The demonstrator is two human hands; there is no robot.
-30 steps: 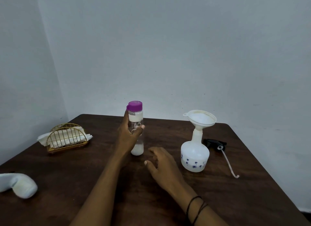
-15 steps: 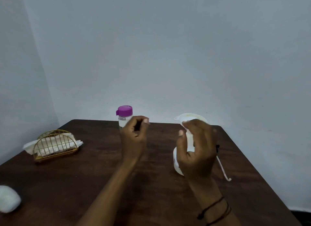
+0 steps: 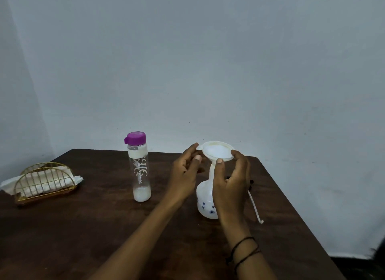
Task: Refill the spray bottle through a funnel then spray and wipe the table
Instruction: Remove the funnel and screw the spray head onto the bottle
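A white spray bottle (image 3: 205, 205) with blue flowers stands on the dark wooden table (image 3: 87, 234). A white funnel (image 3: 217, 151) sits in its neck. My right hand (image 3: 231, 184) pinches the funnel's rim, thumb in front and fingers on the right side. My left hand (image 3: 184, 171) is cupped at the rim's left side, with its fingers apart and their tips by the small tab. Left of the hands stands a clear bottle (image 3: 139, 169) with a purple cap and a little white liquid at the bottom; nothing touches it. The spray head's tube (image 3: 255, 206) lies behind my right hand, its black trigger mostly hidden.
A gold wire napkin holder (image 3: 44, 181) with white napkins stands at the table's left. The table's right edge and far right corner are close to the spray bottle. A plain wall rises behind the table.
My left hand let go of the purple-capped bottle and moved right to the funnel. My right hand rose from the table and took hold of the funnel's rim. The view shifted.
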